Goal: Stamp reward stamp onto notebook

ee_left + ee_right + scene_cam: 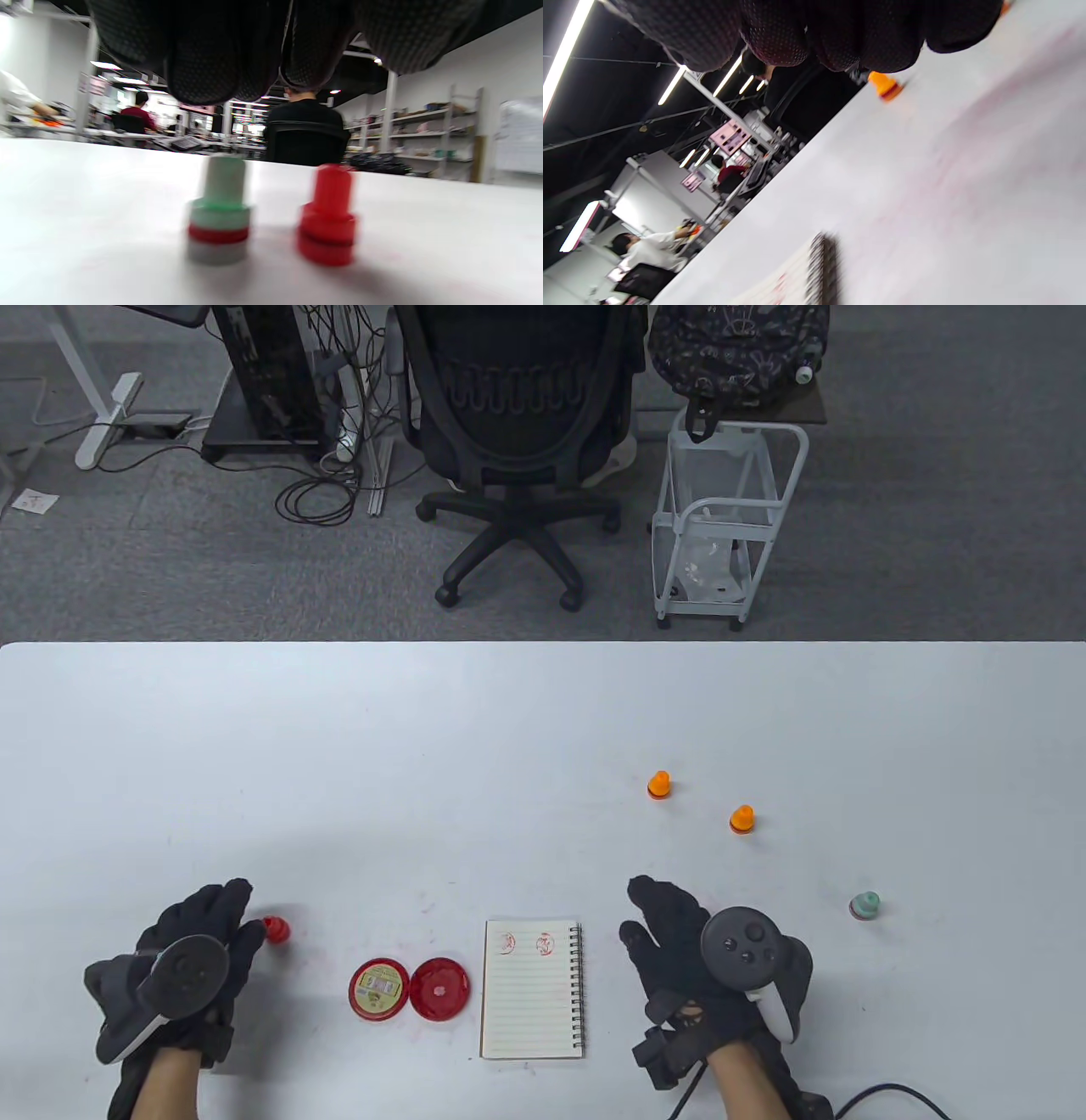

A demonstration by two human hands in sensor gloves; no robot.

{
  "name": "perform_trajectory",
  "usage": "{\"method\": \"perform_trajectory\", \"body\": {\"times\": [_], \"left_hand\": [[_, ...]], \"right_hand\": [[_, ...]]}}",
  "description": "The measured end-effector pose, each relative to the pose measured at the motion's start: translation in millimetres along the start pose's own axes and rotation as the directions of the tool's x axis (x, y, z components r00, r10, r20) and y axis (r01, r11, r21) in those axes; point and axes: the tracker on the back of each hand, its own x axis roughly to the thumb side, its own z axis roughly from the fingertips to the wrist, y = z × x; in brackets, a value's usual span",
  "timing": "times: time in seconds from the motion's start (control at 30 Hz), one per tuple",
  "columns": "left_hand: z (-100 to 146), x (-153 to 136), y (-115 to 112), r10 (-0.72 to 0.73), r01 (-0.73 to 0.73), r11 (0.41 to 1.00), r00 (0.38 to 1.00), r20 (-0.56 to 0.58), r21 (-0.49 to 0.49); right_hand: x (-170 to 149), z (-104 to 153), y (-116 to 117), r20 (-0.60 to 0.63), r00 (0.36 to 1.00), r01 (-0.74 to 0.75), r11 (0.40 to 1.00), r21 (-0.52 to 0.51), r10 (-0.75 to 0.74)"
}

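Note:
A small spiral notebook [532, 990] lies open near the front edge, with two red stamp marks at the top of its page. It also shows in the right wrist view [793, 277]. A red stamp [274, 931] stands just right of my left hand [242, 912], whose fingers [203, 63] hang above it without touching. In the left wrist view the red stamp [328, 216] stands beside a green-and-white stamp [218, 216], which is hidden in the table view. My right hand [653, 916] lies open and empty on the table right of the notebook.
A red ink pad tin stands open left of the notebook, one half with a label [376, 988], the other plain red [439, 988]. Two orange stamps [659, 785] [741, 819] and a teal stamp [864, 906] stand to the right. An office chair [517, 432] is beyond the table.

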Motion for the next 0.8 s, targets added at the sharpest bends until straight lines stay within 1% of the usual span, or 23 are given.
{"method": "perform_trajectory", "body": {"times": [0.07, 0.17, 0.2, 0.23, 0.3, 0.37, 0.43, 0.5, 0.57, 0.63, 0.7, 0.73, 0.8], "left_hand": [[1.8, 8.1, 6.8, 0.065, -0.066, 0.998, 0.997, 0.047, 0.019], [4.4, 21.4, 11.8, 0.055, -0.059, 0.998, 0.992, 0.111, 0.031], [5.2, 27.9, 12.5, 0.037, -0.042, 0.999, 0.989, 0.144, 0.027], [5.5, 33.0, 12.6, 0.025, -0.028, 0.999, 0.985, 0.170, 0.019], [5.9, 46.6, 10.7, 0.017, -0.011, 1.000, 0.972, 0.236, -0.026], [6.5, 58.4, 7.9, 0.020, -0.008, 0.999, 0.959, 0.282, -0.042], [6.6, 66.6, 5.3, 0.017, 0.000, 0.999, 0.950, 0.312, -0.055], [7.2, 76.6, 0.5, 0.019, 0.009, 0.997, 0.938, 0.347, -0.078], [7.2, 82.8, -3.1, 0.026, 0.013, 0.994, 0.930, 0.366, -0.105], [7.0, 88.2, -6.2, 0.039, 0.010, 0.992, 0.923, 0.383, -0.127], [6.9, 92.2, -8.0, 0.043, 0.012, 0.991, 0.916, 0.398, -0.134], [6.7, 93.4, -8.6, 0.045, 0.012, 0.990, 0.915, 0.400, -0.138], [6.6, 96.0, -10.6, 0.051, 0.013, 0.988, 0.911, 0.409, -0.152]], "right_hand": [[0.7, -0.7, -22.7, -0.022, 0.999, -0.033, 0.994, -0.104, 0.031], [5.3, -3.4, -58.4, -0.068, 0.996, -0.068, 0.969, -0.237, 0.054], [4.6, -4.9, -73.5, -0.103, 0.992, -0.101, 0.961, -0.258, 0.077], [2.5, -5.9, -83.1, -0.141, 0.985, -0.130, 0.955, -0.267, 0.094], [-11.9, -11.1, -108.1, -0.246, 0.959, -0.213, 0.934, -0.285, 0.143], [-30.6, -15.1, -121.6, -0.349, 0.927, -0.242, 0.928, -0.283, 0.135], [-50.4, -18.2, -130.3, -0.441, 0.888, -0.268, 0.925, -0.270, 0.128], [-75.5, -20.4, -137.2, -0.553, 0.824, -0.315, 0.913, -0.261, 0.126], [-96.5, -21.1, -137.6, -0.632, 0.763, -0.339, 0.915, -0.219, 0.131], [-115.9, -20.5, -133.4, -0.697, 0.703, -0.343, 0.926, -0.159, 0.140], [-133.3, -19.7, -124.5, -0.739, 0.660, -0.312, 0.944, -0.103, 0.138], [-139.7, -20.2, -120.7, -0.741, 0.659, -0.282, 0.956, -0.084, 0.130], [-152.9, -20.1, -110.6, -0.772, 0.627, -0.242, 0.968, -0.064, 0.106]]}}
